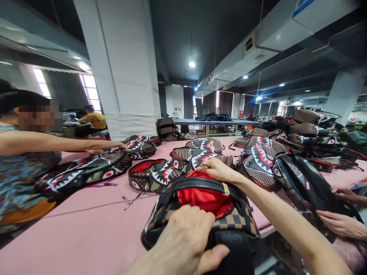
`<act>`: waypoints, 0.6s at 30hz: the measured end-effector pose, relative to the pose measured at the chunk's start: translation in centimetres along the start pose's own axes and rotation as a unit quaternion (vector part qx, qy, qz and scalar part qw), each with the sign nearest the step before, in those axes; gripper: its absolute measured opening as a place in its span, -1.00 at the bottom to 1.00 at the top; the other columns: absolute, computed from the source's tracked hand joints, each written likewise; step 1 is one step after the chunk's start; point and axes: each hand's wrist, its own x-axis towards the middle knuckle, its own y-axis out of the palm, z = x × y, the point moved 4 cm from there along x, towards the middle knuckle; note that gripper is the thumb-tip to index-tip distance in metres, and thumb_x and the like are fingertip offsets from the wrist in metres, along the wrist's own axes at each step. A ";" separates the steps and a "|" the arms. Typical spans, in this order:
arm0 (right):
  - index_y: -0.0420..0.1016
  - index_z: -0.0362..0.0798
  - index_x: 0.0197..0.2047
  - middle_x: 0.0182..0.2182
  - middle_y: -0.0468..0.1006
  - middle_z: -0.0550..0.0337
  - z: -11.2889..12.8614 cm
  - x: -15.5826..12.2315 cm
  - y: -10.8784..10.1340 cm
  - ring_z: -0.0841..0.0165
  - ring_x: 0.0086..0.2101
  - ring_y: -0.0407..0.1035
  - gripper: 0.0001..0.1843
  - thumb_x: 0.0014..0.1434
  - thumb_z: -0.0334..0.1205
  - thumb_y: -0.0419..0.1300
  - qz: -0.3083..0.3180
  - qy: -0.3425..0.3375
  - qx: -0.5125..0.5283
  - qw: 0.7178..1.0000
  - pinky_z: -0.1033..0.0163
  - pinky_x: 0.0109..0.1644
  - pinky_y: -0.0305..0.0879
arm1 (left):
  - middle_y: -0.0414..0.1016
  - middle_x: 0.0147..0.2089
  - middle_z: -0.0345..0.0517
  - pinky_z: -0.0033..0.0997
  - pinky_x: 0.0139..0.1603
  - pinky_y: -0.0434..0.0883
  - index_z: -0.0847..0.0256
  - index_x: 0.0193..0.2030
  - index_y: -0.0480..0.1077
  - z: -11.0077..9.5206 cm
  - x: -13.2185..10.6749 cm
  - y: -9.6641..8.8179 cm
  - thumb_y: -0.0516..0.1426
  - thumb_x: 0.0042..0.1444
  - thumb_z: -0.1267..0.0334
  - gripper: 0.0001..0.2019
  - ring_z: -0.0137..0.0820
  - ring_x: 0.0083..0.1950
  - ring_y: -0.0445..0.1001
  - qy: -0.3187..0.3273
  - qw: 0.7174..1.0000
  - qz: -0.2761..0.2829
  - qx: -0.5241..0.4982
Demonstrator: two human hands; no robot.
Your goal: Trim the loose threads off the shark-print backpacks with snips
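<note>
A brown-and-black checkered backpack (237, 219) lies in front of me on the pink table, its mouth open on a red lining (195, 196). My left hand (189, 233) curls its fingers over the near edge of the opening; the thumb sticks out over the black back panel. At the far side, my right hand (219, 170) is closed on the backpack's edge, its fingertips partly hidden. A black handle strap (197, 183) with a gold-coloured piece (226, 189) arches between my hands. Just beyond are more checkered backpacks with shark-mouth prints (164, 172).
A person at the left reaches over a shark-print backpack (94, 170). Another person's hands (341, 221) hold a black backpack (304, 179) at the right. Small scissors or snips (132, 202) lie on the pink table (86, 236). Piled backpacks (306, 128) stand at the back right.
</note>
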 end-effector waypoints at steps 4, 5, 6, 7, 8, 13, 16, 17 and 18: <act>0.06 -0.07 -0.63 -0.66 0.02 0.38 0.4 -0.5 -0.2 0.54 -0.58 -0.07 -0.48 0.16 0.13 -0.02 0.022 0.020 0.016 0.999 0.38 -0.51 -0.14 | 0.44 -0.48 -0.17 -0.50 -0.54 0.17 0.21 -0.48 0.42 1.2 2.2 -0.6 0.19 -0.13 -0.11 -0.63 -0.39 -0.49 0.35 -0.075 0.954 0.252 -0.146; 0.07 -0.08 -0.63 -0.66 0.03 0.38 0.5 -0.6 -0.2 0.54 -0.58 -0.06 -0.48 0.16 0.13 -0.01 0.028 0.021 0.012 0.999 0.38 -0.51 -0.13 | 0.42 -0.52 -0.20 -0.51 -0.59 0.14 0.21 -0.48 0.43 1.5 2.7 -0.6 0.19 -0.13 -0.12 -0.62 -0.42 -0.54 0.32 -0.077 0.927 0.319 -0.182; 0.10 -0.08 -0.63 -0.66 0.04 0.38 0.7 -0.6 -0.2 0.54 -0.57 -0.06 -0.49 0.15 0.13 -0.01 0.032 0.021 0.005 0.999 0.38 -0.51 -0.12 | 0.41 -0.54 -0.22 -0.52 -0.60 0.13 0.21 -0.46 0.45 1.8 3.2 -0.5 0.18 -0.13 -0.14 -0.61 -0.44 -0.57 0.30 -0.073 0.901 0.372 -0.210; 0.12 -0.09 -0.63 -0.65 0.05 0.37 0.8 -0.7 -0.2 0.54 -0.57 -0.05 -0.49 0.15 0.12 0.00 0.036 0.021 -0.002 0.999 0.38 -0.50 -0.11 | 0.42 -0.54 -0.23 -0.52 -0.59 0.16 0.21 -0.42 0.46 2.1 3.8 -0.4 0.17 -0.13 -0.14 -0.60 -0.44 -0.57 0.31 -0.066 0.884 0.403 -0.228; 0.14 -0.10 -0.63 -0.65 0.06 0.37 1.0 -0.7 -0.2 0.53 -0.56 -0.04 -0.50 0.15 0.11 0.00 0.039 0.022 -0.007 0.999 0.38 -0.50 -0.10 | 0.46 -0.49 -0.22 -0.52 -0.53 0.22 0.20 -0.35 0.48 2.4 4.4 -0.3 0.18 -0.14 -0.13 -0.59 -0.42 -0.53 0.35 -0.053 0.878 0.412 -0.237; 0.31 -0.14 -0.52 -0.61 0.19 0.36 1.9 -2.0 -1.9 0.53 -0.53 0.05 -0.63 0.11 -0.01 0.08 0.115 0.041 0.039 0.992 0.40 -0.47 -0.02 | 0.48 0.00 -0.11 -0.39 0.03 0.25 0.11 0.14 0.28 2.6 5.9 0.8 0.20 -0.16 -0.12 -0.30 -0.22 0.00 0.40 0.014 0.904 0.358 -0.233; 0.35 -0.14 -0.48 -0.61 0.20 0.37 2.3 -3.6 -3.7 0.53 -0.54 0.04 -0.72 0.10 -0.10 0.09 0.210 0.053 0.016 0.976 0.41 -0.48 -0.01 | 0.48 0.01 -0.10 -0.38 0.09 0.21 0.13 0.17 0.25 2.5 5.7 1.4 0.18 -0.13 -0.10 -0.30 -0.21 0.07 0.36 -0.007 0.896 0.378 -0.232; 0.37 -0.15 -0.48 -0.61 0.20 0.37 2.2 -4.1 -4.1 0.54 -0.55 0.04 -0.74 0.11 -0.14 0.08 0.229 0.063 0.000 0.971 0.41 -0.49 -0.01 | 0.50 -0.02 -0.11 -0.38 0.07 0.23 0.13 0.13 0.29 2.5 5.6 1.5 0.19 -0.13 -0.09 -0.33 -0.22 0.04 0.38 -0.016 0.892 0.385 -0.237; 0.38 -0.15 -0.47 -0.61 0.21 0.37 2.1 -4.3 -4.5 0.54 -0.56 0.04 -0.77 0.11 -0.18 0.08 0.235 0.073 -0.010 0.969 0.41 -0.49 -0.01 | 0.52 -0.08 -0.12 -0.39 0.02 0.26 0.14 0.08 0.33 2.6 5.5 1.6 0.19 -0.14 -0.09 -0.38 -0.22 -0.02 0.40 -0.026 0.887 0.390 -0.245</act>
